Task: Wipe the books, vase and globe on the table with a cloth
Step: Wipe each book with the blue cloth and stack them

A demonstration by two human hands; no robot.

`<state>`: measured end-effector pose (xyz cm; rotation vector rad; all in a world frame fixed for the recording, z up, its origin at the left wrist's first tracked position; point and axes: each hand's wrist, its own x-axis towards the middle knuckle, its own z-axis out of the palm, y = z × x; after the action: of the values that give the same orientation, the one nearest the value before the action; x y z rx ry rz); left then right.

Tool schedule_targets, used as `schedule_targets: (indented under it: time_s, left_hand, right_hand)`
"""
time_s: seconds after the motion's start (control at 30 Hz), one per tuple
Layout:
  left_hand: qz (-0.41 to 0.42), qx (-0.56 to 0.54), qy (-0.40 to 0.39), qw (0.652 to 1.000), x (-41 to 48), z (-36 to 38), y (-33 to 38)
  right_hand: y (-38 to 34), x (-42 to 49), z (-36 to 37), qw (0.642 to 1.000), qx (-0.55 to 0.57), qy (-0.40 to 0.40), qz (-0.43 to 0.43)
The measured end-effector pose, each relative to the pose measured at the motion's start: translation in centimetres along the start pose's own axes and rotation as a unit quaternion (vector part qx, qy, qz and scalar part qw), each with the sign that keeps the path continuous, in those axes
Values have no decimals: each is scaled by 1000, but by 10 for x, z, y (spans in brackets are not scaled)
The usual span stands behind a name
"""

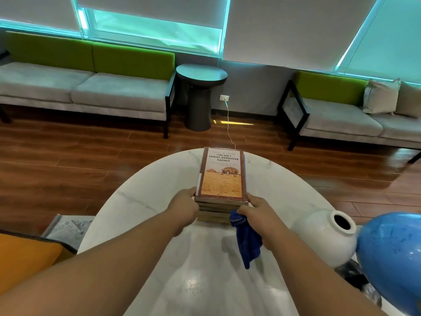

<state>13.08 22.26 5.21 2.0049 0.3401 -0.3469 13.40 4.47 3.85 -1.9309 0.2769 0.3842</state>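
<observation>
Reaching forward from the bottom edge, two bare forearms cross the white marble-look table (141,185), their elbows cut off by the frame. At lower right a blue globe (391,254) is cropped by the picture's edge, so only part of its sphere shows, and its stand is hidden. Touching or just beside it sits a white round vase (319,238), lying tilted so its dark mouth faces up and right; its base cannot be made out. At lower left an orange cushion (25,258) and a printed paper (68,226) show only partly past the table's rim.

The right hand (257,209) is closed on the near right corner of the stack of books (221,192), with a blue cloth (247,240) pinched against the stack and hanging limp below the wrist. The left hand (184,201) grips the near left corner, fingers curled round the edge and mostly hidden behind the books. The stack rests near the table's middle, toward its far side. The lower books show only tan page edges. The top book has an orange cover with huts and the title "The No 1 Ladies' Detective Agency"; the author line is too blurred to read.

Beyond the table lie a wooden floor (68,160), a white cable (228,124) running to a wall socket, a dark round side table (201,75) and grey-and-green sofas (91,87) under blinds.
</observation>
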Motion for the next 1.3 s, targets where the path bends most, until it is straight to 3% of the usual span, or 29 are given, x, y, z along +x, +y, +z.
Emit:
schedule_targets:
  time_s: [0.17, 0.27, 0.37, 0.43, 0.57, 0.67, 0.83, 0.97, 1.3]
  left_hand:
    - [-9, 29, 2, 1000, 3, 2, -6]
    - [-13, 54, 63, 996, 9, 8, -12]
    - [68, 110, 157, 979, 7, 15, -9]
    - [166, 130, 167, 963, -2, 22, 3]
    - [368, 262, 87, 888, -22, 46, 46]
    - [463, 310, -17, 830, -37, 77, 77]
    - [555, 391, -78, 730, -49, 130, 105]
    - [533, 518, -97, 662, -50, 154, 117]
    - [400, 526, -134, 738, -51, 164, 115]
  right_hand:
    - [1, -4, -3, 999, -19, -25, 6]
    - [6, -7, 0, 1000, -5, 8, 11]
    - [23, -22, 1, 998, 28, 53, 29]
    - [38, -41, 1, 993, 83, 42, 77]
    - [68, -68, -2, 978, 149, 5, 146]
    - [85, -79, -8, 975, 157, 12, 158]
    - [107, -95, -26, 967, 189, 30, 171]
    - [118, -106, -39, 963, 195, 50, 181]
    - [131, -119, -49, 959, 212, 59, 177]
